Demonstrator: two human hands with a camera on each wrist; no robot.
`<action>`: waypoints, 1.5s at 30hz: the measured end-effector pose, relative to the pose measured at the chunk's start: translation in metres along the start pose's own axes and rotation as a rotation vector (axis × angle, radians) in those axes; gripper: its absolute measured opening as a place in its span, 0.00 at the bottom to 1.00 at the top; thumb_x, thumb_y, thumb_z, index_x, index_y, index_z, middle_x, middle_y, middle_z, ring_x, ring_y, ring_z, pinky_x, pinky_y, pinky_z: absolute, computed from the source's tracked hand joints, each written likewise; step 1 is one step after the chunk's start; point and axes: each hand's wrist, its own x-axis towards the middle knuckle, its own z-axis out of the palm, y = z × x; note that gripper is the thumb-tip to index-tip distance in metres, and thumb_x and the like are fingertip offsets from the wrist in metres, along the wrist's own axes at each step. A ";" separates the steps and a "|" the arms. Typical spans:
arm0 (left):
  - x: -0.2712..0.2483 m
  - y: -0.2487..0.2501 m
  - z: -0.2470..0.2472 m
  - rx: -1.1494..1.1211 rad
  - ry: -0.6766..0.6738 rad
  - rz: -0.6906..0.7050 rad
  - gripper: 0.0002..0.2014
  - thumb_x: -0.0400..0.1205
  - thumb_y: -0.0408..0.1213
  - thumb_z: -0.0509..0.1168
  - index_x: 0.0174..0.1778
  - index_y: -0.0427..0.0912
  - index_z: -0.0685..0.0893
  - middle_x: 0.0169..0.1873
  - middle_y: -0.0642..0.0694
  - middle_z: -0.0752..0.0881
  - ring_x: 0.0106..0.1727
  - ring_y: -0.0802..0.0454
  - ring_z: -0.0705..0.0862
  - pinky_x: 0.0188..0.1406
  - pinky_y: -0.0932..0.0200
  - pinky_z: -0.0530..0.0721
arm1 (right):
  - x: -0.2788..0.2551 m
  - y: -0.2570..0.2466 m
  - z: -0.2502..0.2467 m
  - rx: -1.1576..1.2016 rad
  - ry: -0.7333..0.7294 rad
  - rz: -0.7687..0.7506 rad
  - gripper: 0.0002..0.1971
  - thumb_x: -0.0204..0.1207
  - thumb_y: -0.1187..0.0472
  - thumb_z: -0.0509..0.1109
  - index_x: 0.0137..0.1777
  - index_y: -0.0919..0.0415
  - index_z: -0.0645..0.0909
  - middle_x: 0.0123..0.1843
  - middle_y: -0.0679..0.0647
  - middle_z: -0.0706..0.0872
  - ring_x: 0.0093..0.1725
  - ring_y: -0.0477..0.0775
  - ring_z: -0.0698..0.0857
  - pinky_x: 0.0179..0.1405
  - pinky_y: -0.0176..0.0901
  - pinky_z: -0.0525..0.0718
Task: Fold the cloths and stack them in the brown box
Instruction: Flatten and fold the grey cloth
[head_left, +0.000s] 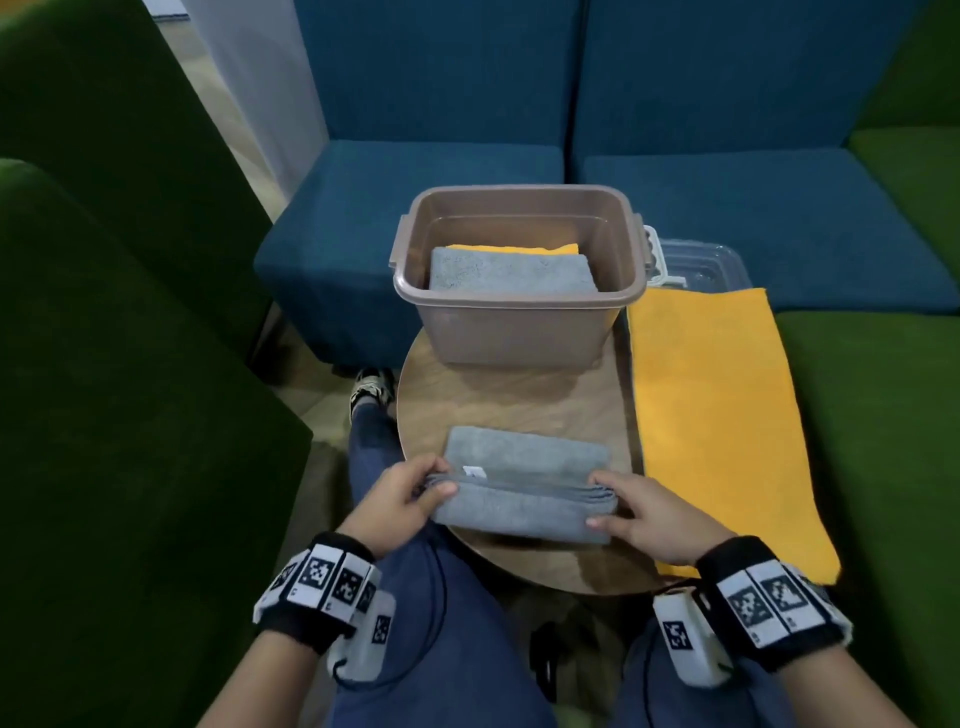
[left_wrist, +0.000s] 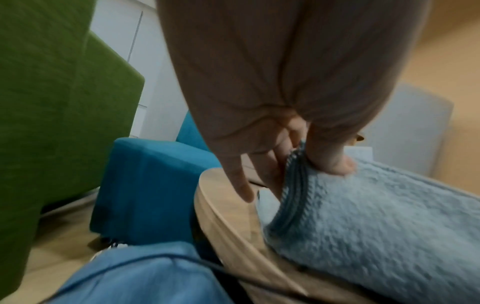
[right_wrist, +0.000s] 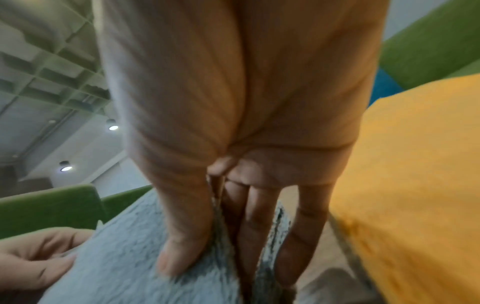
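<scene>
A grey cloth (head_left: 524, 483), partly folded, lies on the near half of the round wooden table (head_left: 519, 400). My left hand (head_left: 410, 493) pinches the raised folded edge at the cloth's left end, thumb on top of the grey cloth (left_wrist: 363, 205). My right hand (head_left: 618, 499) pinches the same edge at the right end, thumb pressed on the grey cloth (right_wrist: 116, 257). The brown box (head_left: 519, 322) stands at the table's far side and holds a folded grey cloth (head_left: 511, 273) on top of an orange one (head_left: 514, 248). An unfolded orange cloth (head_left: 717, 405) lies flat to the right.
A clear plastic lid (head_left: 701, 265) sits behind the orange cloth. Blue seats (head_left: 727, 208) stand behind the table and green sofas (head_left: 130, 364) flank both sides. My knees in blue jeans (head_left: 441, 623) press against the table's near edge.
</scene>
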 end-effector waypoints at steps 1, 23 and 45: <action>0.003 -0.001 0.003 -0.023 0.056 -0.003 0.16 0.76 0.57 0.62 0.45 0.48 0.81 0.39 0.52 0.84 0.41 0.58 0.82 0.45 0.54 0.80 | 0.001 0.002 0.002 0.059 0.053 0.022 0.10 0.81 0.57 0.70 0.59 0.45 0.75 0.58 0.41 0.83 0.60 0.41 0.82 0.57 0.32 0.79; 0.075 0.014 0.039 0.318 0.269 -0.316 0.09 0.89 0.39 0.52 0.59 0.40 0.73 0.48 0.37 0.87 0.49 0.36 0.84 0.48 0.48 0.80 | 0.050 -0.033 0.031 -0.269 0.569 0.604 0.13 0.88 0.53 0.53 0.63 0.60 0.70 0.54 0.61 0.86 0.53 0.64 0.86 0.40 0.46 0.70; 0.073 0.006 0.041 0.273 0.308 -0.298 0.09 0.88 0.38 0.53 0.58 0.40 0.75 0.45 0.36 0.86 0.48 0.35 0.83 0.48 0.46 0.81 | 0.048 -0.005 0.059 -0.479 0.393 0.283 0.30 0.83 0.40 0.30 0.85 0.40 0.36 0.86 0.35 0.37 0.86 0.54 0.38 0.81 0.64 0.38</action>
